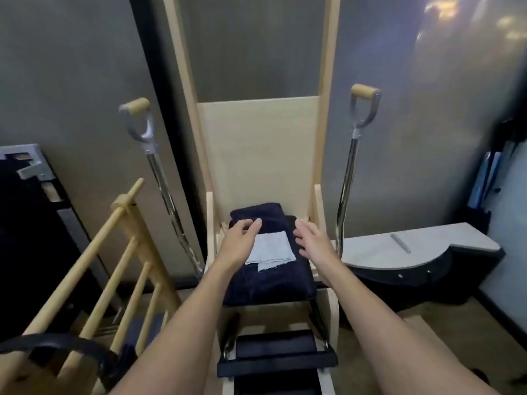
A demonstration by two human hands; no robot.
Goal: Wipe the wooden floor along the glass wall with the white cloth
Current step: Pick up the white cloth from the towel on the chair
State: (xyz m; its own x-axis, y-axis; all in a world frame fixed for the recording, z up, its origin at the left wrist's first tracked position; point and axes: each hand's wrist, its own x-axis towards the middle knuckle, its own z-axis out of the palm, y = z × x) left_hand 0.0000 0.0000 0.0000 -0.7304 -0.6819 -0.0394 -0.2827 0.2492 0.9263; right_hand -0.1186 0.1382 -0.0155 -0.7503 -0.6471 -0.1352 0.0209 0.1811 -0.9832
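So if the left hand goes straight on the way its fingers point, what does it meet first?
Probably the dark towel folded on the seat; the left hand points up-right across it. Behind is the wooden back panel, though depth is unclear.

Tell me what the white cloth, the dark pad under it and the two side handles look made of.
White cloth: thin woven fabric, frayed lower edge. Dark pad: navy, soft and matte, probably a towel or upholstery. Left handle and right handle: pale wooden grips on grey metal yokes and shiny chrome-like rods.
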